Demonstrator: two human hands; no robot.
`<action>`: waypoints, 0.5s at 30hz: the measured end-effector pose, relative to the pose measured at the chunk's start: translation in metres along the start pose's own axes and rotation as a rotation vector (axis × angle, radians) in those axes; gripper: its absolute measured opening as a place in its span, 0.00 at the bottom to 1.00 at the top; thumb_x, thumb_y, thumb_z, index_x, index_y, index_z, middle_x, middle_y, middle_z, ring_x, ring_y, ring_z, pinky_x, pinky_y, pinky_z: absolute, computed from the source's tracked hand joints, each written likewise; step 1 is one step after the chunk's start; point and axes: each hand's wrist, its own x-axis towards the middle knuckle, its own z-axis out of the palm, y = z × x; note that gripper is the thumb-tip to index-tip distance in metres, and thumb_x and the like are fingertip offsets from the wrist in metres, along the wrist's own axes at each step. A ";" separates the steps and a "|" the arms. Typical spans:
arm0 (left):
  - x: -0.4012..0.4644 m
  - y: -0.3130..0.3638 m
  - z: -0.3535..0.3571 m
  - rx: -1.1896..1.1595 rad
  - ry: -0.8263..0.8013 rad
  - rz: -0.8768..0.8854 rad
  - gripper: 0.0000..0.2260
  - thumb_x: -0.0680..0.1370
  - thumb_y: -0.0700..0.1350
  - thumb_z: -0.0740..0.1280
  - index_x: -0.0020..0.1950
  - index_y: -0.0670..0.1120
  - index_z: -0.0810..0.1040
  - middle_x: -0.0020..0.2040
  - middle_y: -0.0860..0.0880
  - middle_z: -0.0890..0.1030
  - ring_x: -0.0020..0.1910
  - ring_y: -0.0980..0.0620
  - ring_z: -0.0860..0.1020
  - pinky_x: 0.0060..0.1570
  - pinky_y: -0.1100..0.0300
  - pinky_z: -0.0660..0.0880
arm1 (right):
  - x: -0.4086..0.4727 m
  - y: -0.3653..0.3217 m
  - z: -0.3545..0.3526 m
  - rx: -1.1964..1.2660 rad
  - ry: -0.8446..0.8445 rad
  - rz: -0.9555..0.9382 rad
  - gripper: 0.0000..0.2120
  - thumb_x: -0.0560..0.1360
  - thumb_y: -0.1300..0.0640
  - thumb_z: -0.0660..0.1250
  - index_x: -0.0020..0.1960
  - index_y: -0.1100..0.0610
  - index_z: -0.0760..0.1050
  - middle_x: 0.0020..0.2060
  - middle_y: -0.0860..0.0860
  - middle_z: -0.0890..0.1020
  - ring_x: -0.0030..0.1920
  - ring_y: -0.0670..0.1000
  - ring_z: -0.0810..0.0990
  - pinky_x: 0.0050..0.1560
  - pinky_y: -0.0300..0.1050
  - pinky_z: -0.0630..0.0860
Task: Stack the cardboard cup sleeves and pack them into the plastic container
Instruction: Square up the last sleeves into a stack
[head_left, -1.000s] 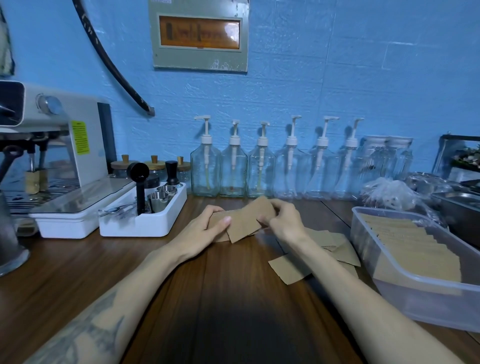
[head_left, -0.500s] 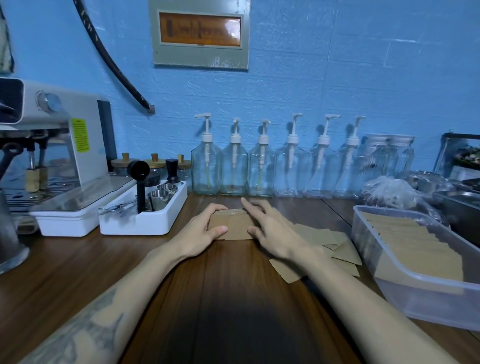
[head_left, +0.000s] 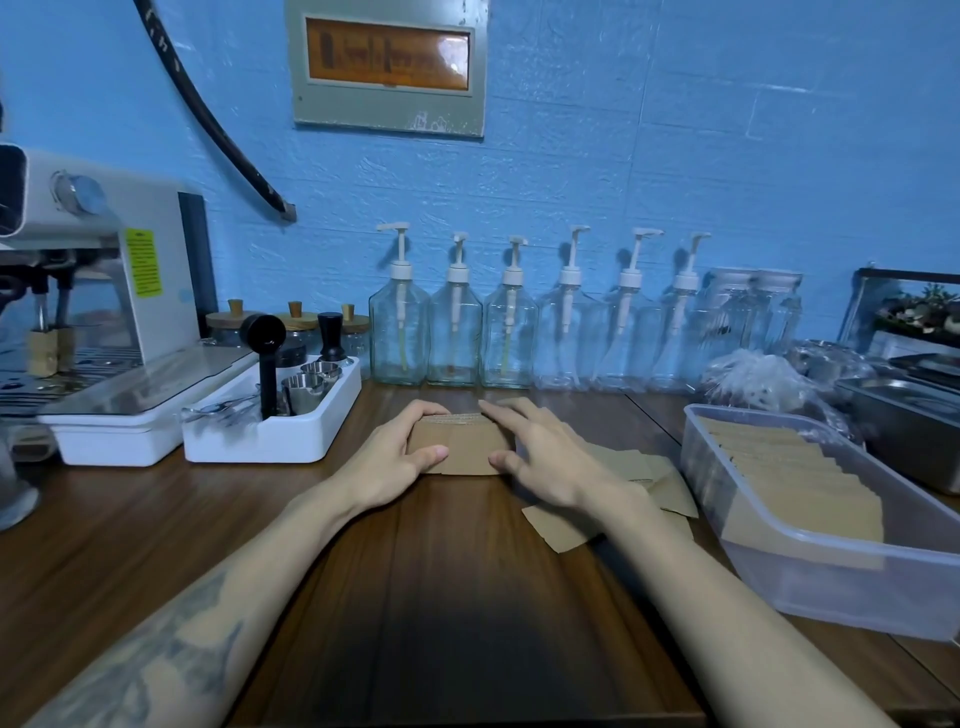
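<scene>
Cardboard cup sleeves (head_left: 460, 448) are sitting as a small flat stack on the wooden counter (head_left: 441, 597), at twelve o'clock from the person and between both hands. The left hand (head_left: 397, 457) is curling round the stack's nine o'clock edge, thumb on top, while the right hand (head_left: 540, 457) is pressing its three o'clock side with fairly straight fingers. Squaring well likely means nudging both ends inward evenly until the edges are lining up. Loose sleeves (head_left: 613, 499) are lying at four o'clock under the right forearm, and the plastic container (head_left: 831, 577), already holding a row of sleeves, is waiting at three o'clock.
</scene>
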 end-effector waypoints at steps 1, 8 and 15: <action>-0.001 0.002 0.001 -0.010 0.002 0.001 0.15 0.79 0.47 0.68 0.62 0.61 0.71 0.55 0.61 0.77 0.50 0.65 0.76 0.47 0.65 0.70 | -0.004 0.002 -0.004 -0.005 0.010 0.012 0.30 0.80 0.46 0.62 0.79 0.45 0.55 0.74 0.47 0.64 0.71 0.53 0.65 0.68 0.57 0.66; -0.007 0.009 0.005 -0.024 -0.019 0.004 0.15 0.79 0.46 0.68 0.64 0.57 0.71 0.54 0.62 0.76 0.43 0.70 0.75 0.42 0.72 0.67 | -0.041 0.023 -0.031 -0.051 0.044 0.191 0.26 0.80 0.40 0.60 0.73 0.51 0.68 0.69 0.48 0.70 0.69 0.53 0.65 0.66 0.54 0.65; -0.012 0.013 0.005 -0.026 -0.047 -0.008 0.15 0.79 0.47 0.68 0.64 0.58 0.71 0.56 0.57 0.78 0.52 0.58 0.77 0.50 0.59 0.73 | -0.082 0.024 -0.034 -0.071 -0.158 0.301 0.40 0.70 0.26 0.61 0.76 0.46 0.61 0.73 0.47 0.65 0.72 0.54 0.62 0.67 0.55 0.61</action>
